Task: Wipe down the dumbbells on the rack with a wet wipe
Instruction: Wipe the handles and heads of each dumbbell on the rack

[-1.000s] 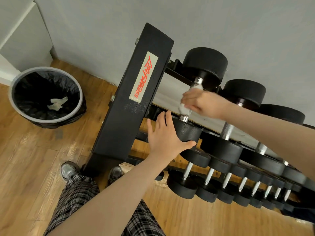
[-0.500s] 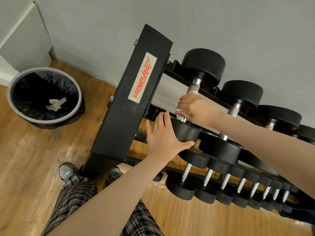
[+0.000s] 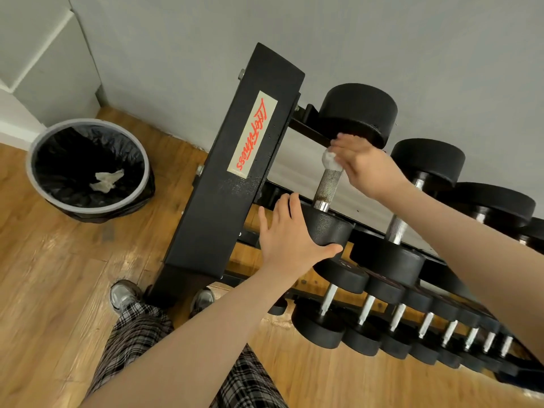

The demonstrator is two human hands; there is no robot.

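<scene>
Head view: the right hand (image 3: 363, 166) grips a white wipe (image 3: 332, 161) round the far end of the dumbbell (image 3: 338, 201) handle, just under its far head (the knurled part below lies bare). The left hand (image 3: 290, 237) rests on the near head, fingers straight, thumb under its edge. The dumbbell lies on the rack (image 3: 235, 178), top row, leftmost. A bin (image 3: 88, 166) stands left.
</scene>
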